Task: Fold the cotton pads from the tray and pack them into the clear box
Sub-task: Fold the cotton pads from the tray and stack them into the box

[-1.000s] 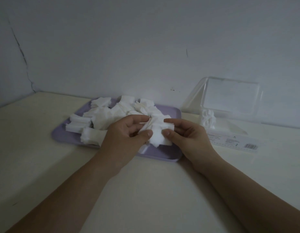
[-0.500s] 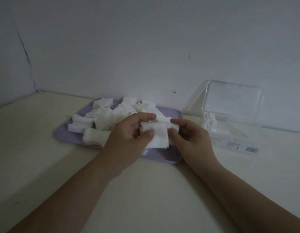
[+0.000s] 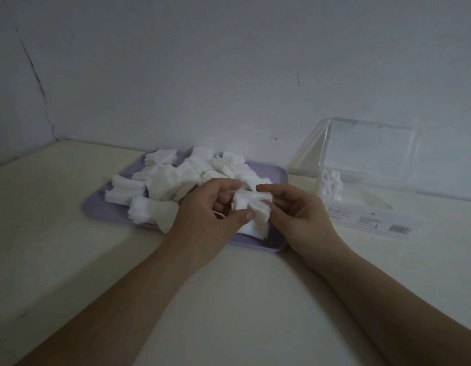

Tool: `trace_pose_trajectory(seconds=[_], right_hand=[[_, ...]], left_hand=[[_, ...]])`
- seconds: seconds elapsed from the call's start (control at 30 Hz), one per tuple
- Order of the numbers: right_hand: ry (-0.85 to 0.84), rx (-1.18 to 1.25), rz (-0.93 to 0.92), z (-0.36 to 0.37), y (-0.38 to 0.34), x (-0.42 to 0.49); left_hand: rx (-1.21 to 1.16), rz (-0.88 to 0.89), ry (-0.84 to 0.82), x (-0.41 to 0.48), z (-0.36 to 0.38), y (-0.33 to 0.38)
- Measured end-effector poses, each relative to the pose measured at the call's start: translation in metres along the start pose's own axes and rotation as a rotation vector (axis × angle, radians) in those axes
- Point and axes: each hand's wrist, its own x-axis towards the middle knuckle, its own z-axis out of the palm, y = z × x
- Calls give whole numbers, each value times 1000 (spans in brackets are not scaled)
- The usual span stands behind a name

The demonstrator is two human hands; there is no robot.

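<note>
Pad (image 3: 252, 207), pinched at its ends by left hand (image 3: 205, 215) and right hand (image 3: 300, 215), sits over the tray's (image 3: 275, 178) near edge. Line its edges up squarely and press the crease flat.

just two bare forearms (image 3: 128, 297), left hand (image 3: 208, 207) and right hand (image 3: 300, 215) bare too, short plain thumbnail (image 3: 249, 214)

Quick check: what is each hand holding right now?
Left hand: pinching a cotton pad.
Right hand: pinching the same cotton pad from the other side.
</note>
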Motion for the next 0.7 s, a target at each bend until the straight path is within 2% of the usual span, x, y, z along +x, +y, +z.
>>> trace_pose_trajectory(seconds=[0.2,0.33,0.7], right_hand=[[-5,85,16,-1,-7,-3],[-8,152,53,-1,-7,-4],[117,110,60,-2,-2,-1]], left_hand=[[43,1,68,-1,3,-2],[185,69,144,-3,4,-4],[275,192,104,-2,5,-11]])
